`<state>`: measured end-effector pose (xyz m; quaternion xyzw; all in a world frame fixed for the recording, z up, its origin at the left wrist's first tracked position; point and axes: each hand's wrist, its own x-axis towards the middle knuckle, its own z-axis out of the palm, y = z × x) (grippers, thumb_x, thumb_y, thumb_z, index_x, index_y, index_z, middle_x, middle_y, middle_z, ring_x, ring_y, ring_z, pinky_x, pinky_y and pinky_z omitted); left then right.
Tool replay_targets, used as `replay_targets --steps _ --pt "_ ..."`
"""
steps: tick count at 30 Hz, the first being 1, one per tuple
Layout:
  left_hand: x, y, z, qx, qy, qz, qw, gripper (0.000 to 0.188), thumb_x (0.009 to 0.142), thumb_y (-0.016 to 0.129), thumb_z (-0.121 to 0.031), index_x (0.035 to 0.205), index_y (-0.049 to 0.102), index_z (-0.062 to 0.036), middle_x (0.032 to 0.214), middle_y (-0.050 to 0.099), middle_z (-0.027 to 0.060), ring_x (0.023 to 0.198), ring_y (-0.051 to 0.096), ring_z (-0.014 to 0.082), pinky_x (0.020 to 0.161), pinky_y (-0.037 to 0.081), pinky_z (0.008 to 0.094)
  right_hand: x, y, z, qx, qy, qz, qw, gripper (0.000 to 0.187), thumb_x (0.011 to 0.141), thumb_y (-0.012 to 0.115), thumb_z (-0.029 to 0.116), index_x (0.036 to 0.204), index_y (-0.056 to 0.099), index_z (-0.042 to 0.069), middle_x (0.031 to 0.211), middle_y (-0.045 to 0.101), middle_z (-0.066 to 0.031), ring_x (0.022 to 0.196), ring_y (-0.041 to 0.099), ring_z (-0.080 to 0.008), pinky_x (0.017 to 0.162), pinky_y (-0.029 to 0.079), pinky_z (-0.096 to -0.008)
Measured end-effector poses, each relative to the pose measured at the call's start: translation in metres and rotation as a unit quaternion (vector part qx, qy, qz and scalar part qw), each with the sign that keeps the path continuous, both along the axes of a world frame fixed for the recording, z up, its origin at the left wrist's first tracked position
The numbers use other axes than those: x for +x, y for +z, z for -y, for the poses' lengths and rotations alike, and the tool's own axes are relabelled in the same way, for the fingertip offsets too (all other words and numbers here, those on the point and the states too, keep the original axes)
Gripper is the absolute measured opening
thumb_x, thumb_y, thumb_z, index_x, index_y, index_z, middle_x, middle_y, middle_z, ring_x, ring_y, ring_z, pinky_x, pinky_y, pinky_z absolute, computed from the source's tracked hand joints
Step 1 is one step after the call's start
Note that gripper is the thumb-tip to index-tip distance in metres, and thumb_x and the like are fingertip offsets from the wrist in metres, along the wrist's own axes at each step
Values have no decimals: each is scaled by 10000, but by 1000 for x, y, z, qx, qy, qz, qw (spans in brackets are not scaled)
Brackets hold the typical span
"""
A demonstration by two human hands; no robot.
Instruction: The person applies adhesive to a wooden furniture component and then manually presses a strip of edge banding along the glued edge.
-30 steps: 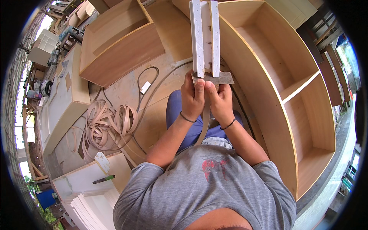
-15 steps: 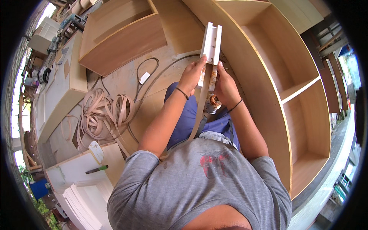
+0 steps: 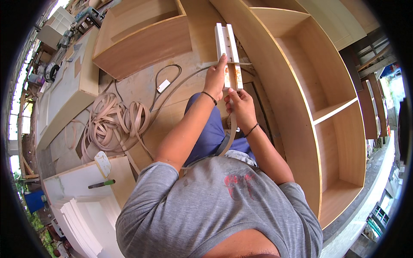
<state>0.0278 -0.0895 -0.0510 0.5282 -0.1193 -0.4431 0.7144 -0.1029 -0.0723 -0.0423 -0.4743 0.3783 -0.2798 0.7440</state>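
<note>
A white channel-shaped block (image 3: 221, 41) with brown stains is held out ahead of me, over my legs. My left hand (image 3: 215, 78) is closed round its left side, thumb lying along the top. A thin flat blade-like piece (image 3: 243, 63) crosses the channel and sticks out on the right. At the block's near end my right hand (image 3: 241, 105) pinches a long tan edging strip (image 3: 232, 129). From those fingers the strip curves down toward my lap. Where it runs inside the block is partly hidden by my fingers.
A loose tangle of tan strip (image 3: 105, 122) lies on the floor at left, beside a black cable (image 3: 174, 88). Wooden cabinet carcasses stand ahead (image 3: 146, 47) and at right (image 3: 301, 124). A white panel at lower left bears a spatula (image 3: 103, 164) and a green-ended tool (image 3: 102, 184).
My right hand has moved from the block's right side down to its near end, onto the strip. The block has shifted slightly left and tilted. The blade-like piece across it now shows plainly.
</note>
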Motion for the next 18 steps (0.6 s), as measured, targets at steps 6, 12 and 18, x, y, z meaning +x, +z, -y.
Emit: replay_targets --steps 6,12,18 --pt "-24 17 -23 -61 173 211 960 436 913 497 -446 801 471 -26 700 437 -4 647 417 76 602 368 238 -4 -6 -7 -144 -50 -62 986 288 863 624 196 958 509 -51 741 622 -99 579 590 -121 481 445 -263" --pt "-39 34 -56 -188 244 394 866 664 895 462 -548 1163 402 56 1027 473 117 904 476 159 809 413 304 -5 26 -18 -421 -9 -80 903 250 794 595 93 996 575 -52 688 617 -158 576 603 -214 526 448 -333" --pt "-40 48 -69 -219 202 283 912 774 861 472 -617 1207 353 66 1099 443 138 987 482 187 857 410 317 -14 37 -25 -451 43 -87 887 165 807 578 39 924 530 -67 635 545 -142 537 506 -175 489 390 -318"
